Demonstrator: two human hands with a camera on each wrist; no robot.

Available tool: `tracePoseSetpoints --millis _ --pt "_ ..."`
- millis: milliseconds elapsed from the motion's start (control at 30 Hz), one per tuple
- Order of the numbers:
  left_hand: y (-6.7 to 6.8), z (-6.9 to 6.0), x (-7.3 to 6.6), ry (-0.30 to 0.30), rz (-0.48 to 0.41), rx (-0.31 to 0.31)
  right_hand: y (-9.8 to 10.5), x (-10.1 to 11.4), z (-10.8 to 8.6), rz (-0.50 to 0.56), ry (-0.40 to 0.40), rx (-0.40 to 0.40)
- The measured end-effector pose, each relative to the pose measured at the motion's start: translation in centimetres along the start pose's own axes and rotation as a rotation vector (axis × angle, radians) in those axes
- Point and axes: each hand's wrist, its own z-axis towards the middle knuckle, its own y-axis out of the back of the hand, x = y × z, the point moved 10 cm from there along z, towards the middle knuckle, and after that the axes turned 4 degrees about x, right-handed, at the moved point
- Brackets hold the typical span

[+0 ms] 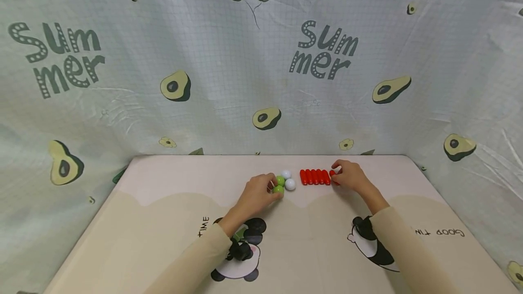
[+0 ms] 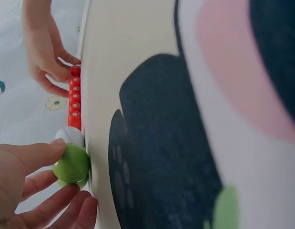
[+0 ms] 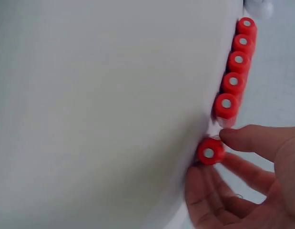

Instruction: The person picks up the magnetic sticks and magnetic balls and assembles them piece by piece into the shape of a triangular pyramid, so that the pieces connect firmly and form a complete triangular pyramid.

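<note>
Pinching single red cylinder [image 3: 210, 152] just right of red row [image 1: 315, 177]: right hand [image 1: 350, 176], grip clamped, likely steadying round sides. Left hand [image 1: 257, 191], grip clamped on near green ball [image 1: 278, 189], left of red row beyond white balls [image 1: 290, 184]; hold presumably stops rolling.

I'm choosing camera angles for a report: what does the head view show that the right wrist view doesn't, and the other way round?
Only the head view: the left hand at two green balls, plus SUMMER lettering.

Only the right wrist view: pale round spots on the ends of the red cylinders.

Both: the right hand holding one red cylinder beside a row of five, and at least one white ball.
</note>
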Motion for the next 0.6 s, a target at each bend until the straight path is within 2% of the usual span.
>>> tracePoseSetpoints --millis 267,500,600 --pt "0.0 -0.1 0.2 0.045 0.004 0.011 0.1 -0.2 -0.3 -0.013 -0.038 0.053" --pt "-0.3 0.1 0.4 0.050 -0.004 0.013 0.1 -0.7 -0.7 0.011 -0.083 0.040" --pt "-0.3 0.0 0.5 0.061 -0.042 0.021 0.5 -0.6 -1.0 0.031 -0.090 0.018"
